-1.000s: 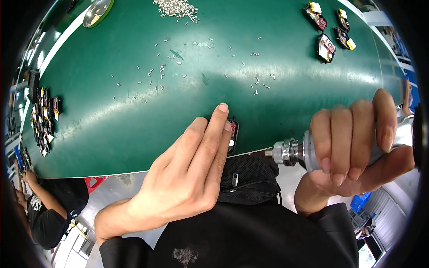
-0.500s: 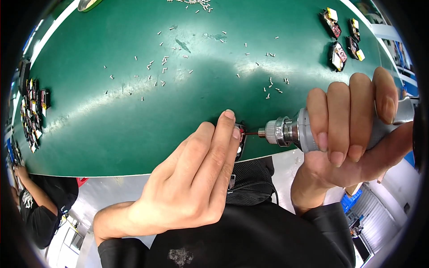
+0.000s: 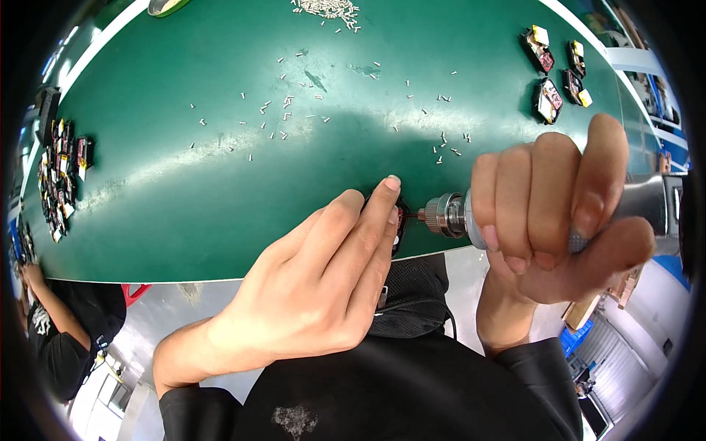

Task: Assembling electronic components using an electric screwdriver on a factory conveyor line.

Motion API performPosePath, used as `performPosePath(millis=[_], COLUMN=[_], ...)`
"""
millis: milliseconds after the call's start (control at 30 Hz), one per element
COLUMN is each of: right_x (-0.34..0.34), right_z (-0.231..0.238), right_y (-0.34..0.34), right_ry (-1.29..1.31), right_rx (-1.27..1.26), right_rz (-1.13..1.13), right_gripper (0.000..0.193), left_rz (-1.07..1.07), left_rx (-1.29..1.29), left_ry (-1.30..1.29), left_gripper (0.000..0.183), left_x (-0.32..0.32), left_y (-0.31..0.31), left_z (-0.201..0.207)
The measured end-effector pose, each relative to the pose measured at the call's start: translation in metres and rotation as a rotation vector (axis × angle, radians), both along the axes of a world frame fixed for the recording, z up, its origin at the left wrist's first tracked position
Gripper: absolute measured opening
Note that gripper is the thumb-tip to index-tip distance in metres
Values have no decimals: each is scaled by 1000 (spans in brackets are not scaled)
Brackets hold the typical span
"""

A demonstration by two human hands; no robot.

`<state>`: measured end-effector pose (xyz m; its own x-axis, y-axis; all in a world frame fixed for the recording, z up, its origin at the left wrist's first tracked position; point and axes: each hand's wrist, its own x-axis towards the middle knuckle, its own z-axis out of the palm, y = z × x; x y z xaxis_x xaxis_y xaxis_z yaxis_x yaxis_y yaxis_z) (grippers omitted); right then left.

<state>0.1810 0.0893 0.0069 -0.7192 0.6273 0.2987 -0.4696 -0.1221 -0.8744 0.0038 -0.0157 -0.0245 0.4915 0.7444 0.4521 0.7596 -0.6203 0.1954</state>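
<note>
Near the table's front edge, my left hand (image 3: 316,272) is closed over a small black electronic unit (image 3: 399,239), its fingers pressed together and hiding most of it. From the right, my right hand (image 3: 551,209) wraps round a grey electric screwdriver (image 3: 446,214) with a knurled metal collar. The screwdriver lies roughly level, and its thin reddish bit points left and meets the unit beside my left fingertips. Whether a screw sits at the bit's tip is hidden.
Loose small screws (image 3: 287,103) lie scattered over the green table (image 3: 220,198), with a screw pile (image 3: 327,9) at the far edge. Several open black units (image 3: 548,101) stand far right; more units (image 3: 59,176) are stacked at left. Another person's arm (image 3: 55,312) shows lower left.
My right hand and the screwdriver have moved left, bringing the collar closer to the unit. My right index finger and thumb have shifted on the grip. The view has shifted slightly.
</note>
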Motion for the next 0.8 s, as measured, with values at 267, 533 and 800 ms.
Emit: performPosePath(millis=[267, 533, 800], right_x=[-9, -19, 18], right_z=[11, 0, -16], right_y=[-4, 17, -9], right_ry=[-123, 446, 505], right_rx=[114, -14, -288], right_rz=[-110, 382, 3], right_gripper=[29, 23, 23], left_rz=[33, -33, 935], left_rx=[-312, -168, 39], left_ry=[-202, -42, 45], left_gripper=[29, 34, 41], left_x=[-7, -28, -183], left_y=[1, -20, -36], left_z=[28, 23, 41])
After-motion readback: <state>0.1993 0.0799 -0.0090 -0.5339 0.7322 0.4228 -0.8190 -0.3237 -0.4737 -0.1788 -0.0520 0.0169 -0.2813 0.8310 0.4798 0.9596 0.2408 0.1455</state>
